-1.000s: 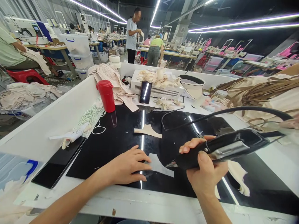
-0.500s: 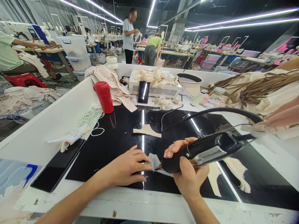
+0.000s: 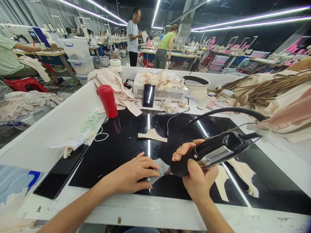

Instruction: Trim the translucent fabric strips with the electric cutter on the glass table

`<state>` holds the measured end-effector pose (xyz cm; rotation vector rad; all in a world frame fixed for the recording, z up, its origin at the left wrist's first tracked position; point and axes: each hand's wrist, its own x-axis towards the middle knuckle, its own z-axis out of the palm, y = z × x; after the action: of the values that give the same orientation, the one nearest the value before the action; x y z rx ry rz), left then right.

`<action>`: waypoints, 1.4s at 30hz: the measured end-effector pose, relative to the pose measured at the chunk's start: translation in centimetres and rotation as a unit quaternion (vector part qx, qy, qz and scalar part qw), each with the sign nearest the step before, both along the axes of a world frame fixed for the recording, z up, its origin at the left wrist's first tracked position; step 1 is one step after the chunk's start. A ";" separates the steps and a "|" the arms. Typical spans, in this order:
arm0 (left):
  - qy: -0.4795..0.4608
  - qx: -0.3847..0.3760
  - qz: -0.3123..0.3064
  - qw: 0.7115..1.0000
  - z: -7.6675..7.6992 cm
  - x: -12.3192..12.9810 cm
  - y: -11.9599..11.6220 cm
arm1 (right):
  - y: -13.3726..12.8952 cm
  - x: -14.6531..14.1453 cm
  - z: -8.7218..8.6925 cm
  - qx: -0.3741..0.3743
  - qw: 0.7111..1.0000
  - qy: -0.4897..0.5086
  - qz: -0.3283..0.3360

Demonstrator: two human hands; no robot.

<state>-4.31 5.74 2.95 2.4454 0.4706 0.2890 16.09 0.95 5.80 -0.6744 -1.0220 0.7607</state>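
My right hand [image 3: 200, 174] is wrapped round a black handheld tool [image 3: 209, 153] with a metal strip and a cable at its back end. The tool's thin tip touches the edge of a small grey translucent piece [image 3: 160, 167] on the glossy black board [image 3: 116, 145]. My left hand [image 3: 134, 173] lies flat with fingers spread, its fingertips on that piece. Farther back on the board rests a cream fabric piece [image 3: 152, 135]. Right of my right hand are two more cream pieces [image 3: 221, 183] [image 3: 244, 174], partly behind the hand and tool.
A red lidded cup [image 3: 108, 101] and coiled pale cord [image 3: 92, 123] stand left. A dark tablet-like slab [image 3: 59, 173] lies at the left edge. Behind are a phone [image 3: 148, 95] and white box [image 3: 170, 94]. Brown straps [image 3: 269, 87] hang right. People stand beyond.
The tool and my right hand have shifted slightly, and more of the grey piece shows by the tip. In the background, the person in green has straightened up.
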 end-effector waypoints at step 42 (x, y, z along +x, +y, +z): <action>-0.028 0.031 0.009 0.999 0.2 0.7 -0.5 | -0.9 0.8 1.5 0.001 0.998 0.017 -0.061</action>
<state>-3.60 5.27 3.17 2.4868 0.4651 0.3831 16.87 0.03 7.34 -0.7126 -0.9421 0.6631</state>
